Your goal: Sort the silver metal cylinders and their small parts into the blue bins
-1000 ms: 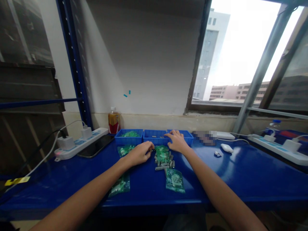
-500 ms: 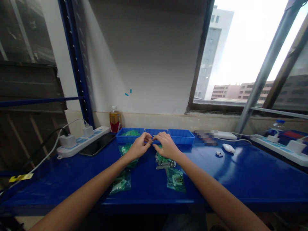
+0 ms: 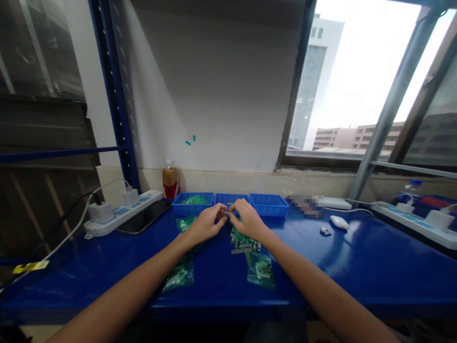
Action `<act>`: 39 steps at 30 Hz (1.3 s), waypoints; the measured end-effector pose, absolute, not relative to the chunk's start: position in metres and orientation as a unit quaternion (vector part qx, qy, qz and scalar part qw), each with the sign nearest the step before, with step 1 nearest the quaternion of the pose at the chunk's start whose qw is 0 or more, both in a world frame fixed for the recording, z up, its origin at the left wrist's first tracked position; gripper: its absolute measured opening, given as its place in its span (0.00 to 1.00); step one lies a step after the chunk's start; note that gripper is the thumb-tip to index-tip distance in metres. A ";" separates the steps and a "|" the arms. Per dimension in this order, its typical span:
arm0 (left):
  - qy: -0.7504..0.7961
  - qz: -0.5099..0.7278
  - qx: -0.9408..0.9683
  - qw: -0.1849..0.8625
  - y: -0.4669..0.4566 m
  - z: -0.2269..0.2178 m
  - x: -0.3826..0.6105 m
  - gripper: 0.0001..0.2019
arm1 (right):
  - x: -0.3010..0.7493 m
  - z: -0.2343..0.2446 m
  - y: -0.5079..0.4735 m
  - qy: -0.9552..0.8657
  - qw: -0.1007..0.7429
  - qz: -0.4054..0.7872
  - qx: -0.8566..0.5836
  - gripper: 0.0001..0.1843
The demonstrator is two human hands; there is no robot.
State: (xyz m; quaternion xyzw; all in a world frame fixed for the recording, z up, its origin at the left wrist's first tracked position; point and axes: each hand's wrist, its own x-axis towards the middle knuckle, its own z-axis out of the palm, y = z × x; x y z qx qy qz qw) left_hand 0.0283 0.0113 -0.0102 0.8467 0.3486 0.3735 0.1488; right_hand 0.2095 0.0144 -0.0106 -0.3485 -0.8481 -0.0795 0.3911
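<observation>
My left hand (image 3: 208, 223) and my right hand (image 3: 249, 220) meet just in front of the blue bins, fingers curled and fingertips close together. Between their tips is a small metal piece (image 3: 227, 212), mostly covered by the fingers and too small to name exactly. Below my right hand lies a pile of silvery metal tubes (image 3: 243, 248) with green pieces. A green-tinted plastic bag (image 3: 183, 223) of parts lies partly behind my left hand. Nearer the front are another bag (image 3: 179, 275) on the left and a bag of light rod-like pieces (image 3: 262, 270) on the right.
A left blue bin (image 3: 175, 208) holding green pieces, a middle bin (image 3: 220, 195) and a right bin (image 3: 268, 209) stand along the wall. Around them are a drink bottle (image 3: 171, 181), phone (image 3: 143, 220), power strip (image 3: 121, 216), earbud case (image 3: 339, 221) and second power strip (image 3: 417, 219).
My fingers have shifted on the small piece, which now looks silvery rather than brownish. My left fingers have lowered slightly. A thin light piece now shows in the middle bin.
</observation>
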 end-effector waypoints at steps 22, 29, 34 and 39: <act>0.380 0.349 0.856 0.024 0.012 -0.008 0.026 0.13 | 0.208 -0.006 0.008 -0.857 0.361 -0.109 -0.351 0.04; 0.378 0.351 0.856 0.029 0.014 -0.008 0.024 0.13 | 0.213 -0.008 0.016 -0.875 0.352 -0.087 -0.320 0.07; 0.384 0.354 0.852 0.034 0.016 -0.007 0.022 0.14 | 0.214 -0.008 0.016 -0.869 0.374 -0.082 -0.314 0.07; 0.374 0.341 0.862 0.040 0.016 -0.009 0.024 0.16 | 0.210 -0.008 0.012 -0.867 0.367 -0.108 -0.319 0.05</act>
